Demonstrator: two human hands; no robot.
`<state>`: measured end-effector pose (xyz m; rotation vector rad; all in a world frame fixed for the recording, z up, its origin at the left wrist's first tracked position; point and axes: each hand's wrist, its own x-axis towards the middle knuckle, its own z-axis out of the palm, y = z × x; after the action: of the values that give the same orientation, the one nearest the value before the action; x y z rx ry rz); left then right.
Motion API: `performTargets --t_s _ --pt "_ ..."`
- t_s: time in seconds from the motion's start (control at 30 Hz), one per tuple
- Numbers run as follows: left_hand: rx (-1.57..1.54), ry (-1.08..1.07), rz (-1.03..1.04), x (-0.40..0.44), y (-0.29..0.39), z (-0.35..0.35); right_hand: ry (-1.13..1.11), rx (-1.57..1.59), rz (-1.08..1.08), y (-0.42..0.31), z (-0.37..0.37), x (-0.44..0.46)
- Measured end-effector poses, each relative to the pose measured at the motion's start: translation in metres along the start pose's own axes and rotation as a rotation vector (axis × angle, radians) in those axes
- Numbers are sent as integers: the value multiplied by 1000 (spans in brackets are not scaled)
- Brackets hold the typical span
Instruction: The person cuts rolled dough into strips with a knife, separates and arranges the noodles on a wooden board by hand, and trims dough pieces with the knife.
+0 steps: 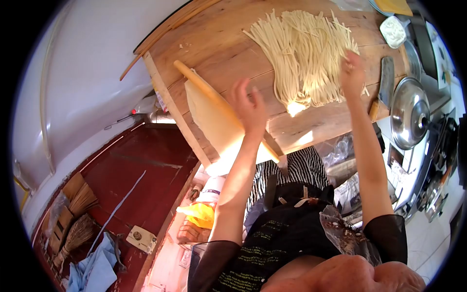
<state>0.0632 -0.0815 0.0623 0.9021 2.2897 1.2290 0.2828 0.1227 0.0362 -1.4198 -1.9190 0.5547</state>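
Cut noodles (311, 58) lie in a wide, pale bundle on the wooden board (219, 39). My right hand (352, 74) is at the right edge of the noodles, its fingers curled closed. Whatever they may hold is too small to make out. My left hand (249, 104) is beside the long rolling pin (214, 97), fingers apart and nothing in them. A thin dough sheet (209, 119) hangs along the pin and reaches over the board's near edge. To the right of the noodles lies a cleaver (386, 80) with a wooden handle.
A steel pot lid (410, 113) sits right of the board, below a white dish (393, 32) of white powder. Thin sticks (180, 24) lie along the far left edge. A yellow bag (198, 214) and brooms (78, 231) are lower left.
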Motion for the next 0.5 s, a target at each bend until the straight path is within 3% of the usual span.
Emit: performTargets --t_s 0.03,0.07,0.1,0.17,0.23,0.3,0.37,0.5 --pt "215 151 110 -4 -14 -11 -14 -183 -38 36 -28 -12" --pt "234 165 102 -7 -24 -20 31 -365 13 28 -57 -24" --pt "313 241 68 -11 -34 -31 42 -609 -87 59 -78 -35" --pt "412 332 28 -19 -46 -48 13 -784 132 79 -101 -61" --pt "410 259 -127 -26 -51 -52 -25 -775 137 96 -104 -78" --pt "453 272 -76 -31 -57 -50 -55 -780 145 129 -105 -87" --pt "363 220 -150 -33 -59 -49 -90 -762 168 165 -109 -88" --pt "249 156 -236 -33 -61 -50 -62 -694 295 114 -127 -71"
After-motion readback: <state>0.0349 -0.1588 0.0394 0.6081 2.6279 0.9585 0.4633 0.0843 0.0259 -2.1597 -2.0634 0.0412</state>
